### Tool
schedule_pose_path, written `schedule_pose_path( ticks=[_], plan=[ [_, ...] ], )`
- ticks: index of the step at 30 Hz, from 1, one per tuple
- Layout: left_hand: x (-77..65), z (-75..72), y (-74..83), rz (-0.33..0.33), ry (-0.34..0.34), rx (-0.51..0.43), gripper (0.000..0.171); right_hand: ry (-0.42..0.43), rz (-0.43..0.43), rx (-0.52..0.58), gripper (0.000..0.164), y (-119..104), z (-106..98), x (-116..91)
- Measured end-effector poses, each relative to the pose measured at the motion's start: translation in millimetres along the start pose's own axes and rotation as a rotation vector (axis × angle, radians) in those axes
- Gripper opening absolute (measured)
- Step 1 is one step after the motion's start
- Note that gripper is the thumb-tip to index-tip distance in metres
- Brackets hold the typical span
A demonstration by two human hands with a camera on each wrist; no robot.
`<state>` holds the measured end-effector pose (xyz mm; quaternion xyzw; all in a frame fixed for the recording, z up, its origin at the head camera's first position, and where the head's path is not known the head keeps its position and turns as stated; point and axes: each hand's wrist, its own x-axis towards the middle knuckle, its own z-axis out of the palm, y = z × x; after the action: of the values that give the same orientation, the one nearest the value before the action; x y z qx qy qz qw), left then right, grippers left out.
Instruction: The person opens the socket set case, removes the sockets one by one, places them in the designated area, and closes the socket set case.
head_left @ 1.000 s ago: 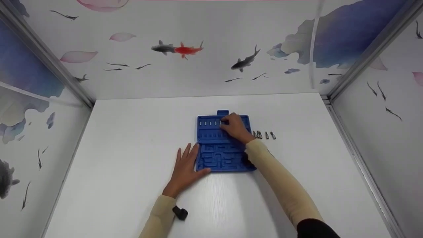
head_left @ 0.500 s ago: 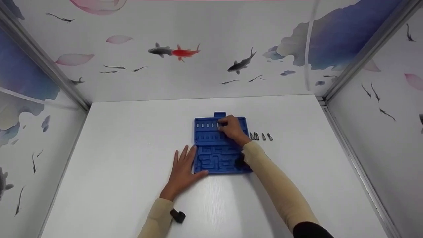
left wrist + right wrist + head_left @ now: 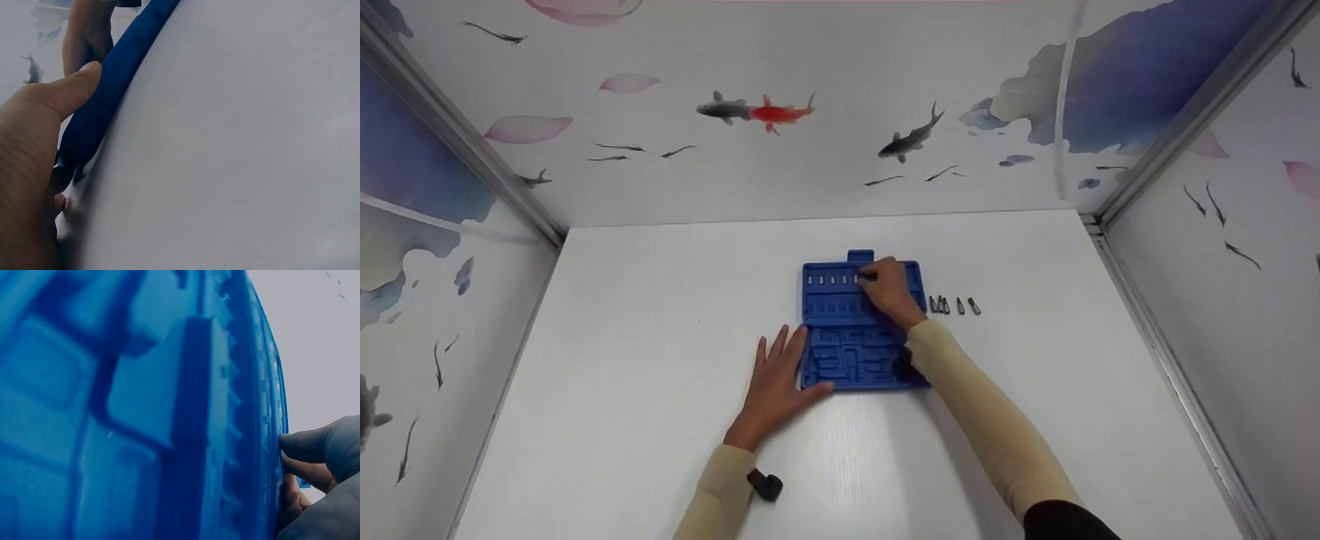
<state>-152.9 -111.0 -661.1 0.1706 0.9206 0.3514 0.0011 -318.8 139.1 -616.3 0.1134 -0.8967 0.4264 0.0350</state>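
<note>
A blue plastic bit case (image 3: 851, 323) lies opened flat on the white table, its lid side away from me. My right hand (image 3: 891, 291) reaches over the far half, thumb and fingertips pinching a small metal screwdriver bit (image 3: 856, 278) at the upper row of slots. Several silver bits (image 3: 832, 280) stand in that row to its left. In the right wrist view the fingertips (image 3: 298, 444) meet at the case's far part; the bit's lower end is hidden. With fingers spread, my left hand (image 3: 771, 394) rests against the case's left side, its thumb (image 3: 84, 84) on the near edge.
Several loose bits (image 3: 960, 306) lie on the table (image 3: 645, 360) right of the case. Moulded recesses fill the near half of the case. Printed wall panels (image 3: 840, 172) stand at the back and both sides.
The whole head view has shifted slightly. My right fingertips stay at the same upper-row slot with only small movements, and the left hand keeps its place on the case.
</note>
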Motion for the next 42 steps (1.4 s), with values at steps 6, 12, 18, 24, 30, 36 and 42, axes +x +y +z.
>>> schedule_pose_path(
  ticks=[6, 12, 18, 24, 30, 36, 42],
  plan=[
    [0.0, 0.7, -1.2, 0.003, -0.001, -0.004, 0.114, -0.023, -0.001, -0.051, 0.026, 0, 1, 4],
    [0.7, -3.4, 0.8, 0.028, 0.016, -0.022, 0.114, -0.100, 0.222, 0.075, 0.036, -13, -7, 6],
    [2.3, -3.5, -0.8, 0.036, 0.012, -0.015, 0.116, -0.110, 0.306, 0.151, 0.038, -15, -9, 7],
    [2.8, -2.6, -0.7, 0.025, 0.006, 0.000, 0.115, -0.092, 0.268, 0.185, 0.036, -12, -8, 6],
    [2.1, -3.1, 1.9, 0.009, 0.007, -0.013, 0.115, -0.067, 0.217, 0.178, 0.034, -9, -7, 2],
    [1.1, -2.7, 2.1, 0.014, 0.010, -0.021, 0.114, -0.046, 0.217, 0.202, 0.033, -6, -4, 0],
    [0.1, -0.5, 0.4, 0.008, 0.005, -0.015, 0.116, -0.017, 0.140, 0.180, 0.027, -2, 0, -5]
  ],
)
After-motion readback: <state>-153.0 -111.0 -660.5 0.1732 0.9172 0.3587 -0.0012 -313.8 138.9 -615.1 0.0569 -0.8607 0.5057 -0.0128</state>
